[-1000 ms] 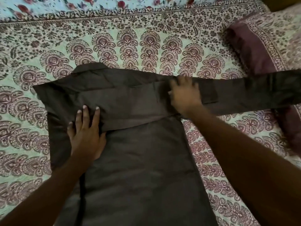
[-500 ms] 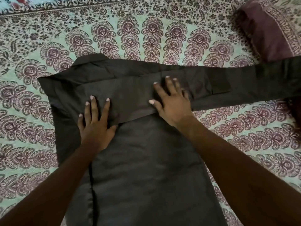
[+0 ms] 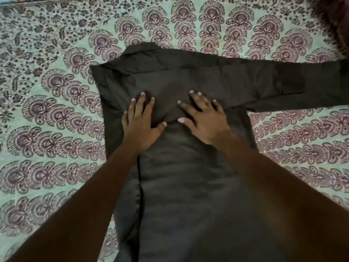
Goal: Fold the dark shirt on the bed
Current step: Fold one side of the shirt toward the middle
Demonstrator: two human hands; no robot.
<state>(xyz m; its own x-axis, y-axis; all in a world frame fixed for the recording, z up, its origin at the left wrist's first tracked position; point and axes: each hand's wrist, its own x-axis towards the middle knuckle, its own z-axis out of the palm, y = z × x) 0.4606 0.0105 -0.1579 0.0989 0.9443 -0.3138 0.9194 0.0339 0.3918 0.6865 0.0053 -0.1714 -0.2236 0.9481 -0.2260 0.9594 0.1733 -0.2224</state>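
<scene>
Pressing both palms down on my dark charcoal shirt [image 3: 188, 186] of smooth, slightly shiny woven cloth. It's laid lengthwise down the middle of the bed, with its one collar [image 3: 143, 49] at the far end. My left hand [image 3: 140, 127] and right hand [image 3: 204, 121] lie side by side on the upper part, near each other but not touching. Fingers are straight and fanned out, flat on the fabric, not pinching or gripping anything. Both sit on the lower edge of the one long sleeve [image 3: 264, 86] I can see, a flat band crossing the shoulders and running out to the right over the sheet. One long straight fold line runs down the left side of the body, and the cloth has a few soft creases. Underneath is a pale mint-green printed bedspread [image 3: 47, 110], matte and lightly textured, with rows of maroon fan-shaped floral motifs. So that's two hands, one shirt, one sleeve showing.
</scene>
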